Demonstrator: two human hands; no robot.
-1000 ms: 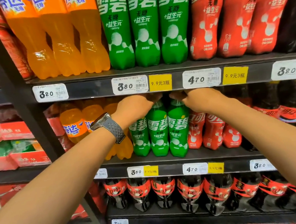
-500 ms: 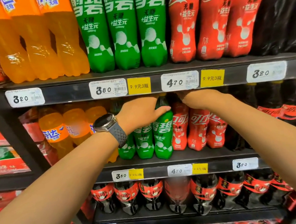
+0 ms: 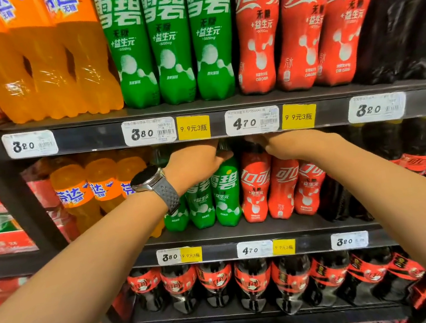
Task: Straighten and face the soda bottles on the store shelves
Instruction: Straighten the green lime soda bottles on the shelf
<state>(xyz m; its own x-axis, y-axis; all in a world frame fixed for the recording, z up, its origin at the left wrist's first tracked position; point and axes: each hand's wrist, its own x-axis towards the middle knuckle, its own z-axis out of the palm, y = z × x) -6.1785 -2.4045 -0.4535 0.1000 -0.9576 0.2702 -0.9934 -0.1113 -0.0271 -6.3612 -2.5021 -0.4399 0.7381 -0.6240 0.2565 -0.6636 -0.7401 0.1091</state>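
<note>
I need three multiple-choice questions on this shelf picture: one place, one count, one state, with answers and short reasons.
1. Where is the watch? A left wrist B right wrist C shelf
2. How many green bottles front the top shelf? A two B three C five
3. What does the left hand do? A hangs idle B grips a green bottle C holds a price tag
Answers: A, the strap circles the left wrist; B, three green labels stand side by side; B, its thumb curls round the bottle's neck.

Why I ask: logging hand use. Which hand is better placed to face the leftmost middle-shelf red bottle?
Probably right hand: it is at that red bottle's top; left hand grips the green bottle.
</note>
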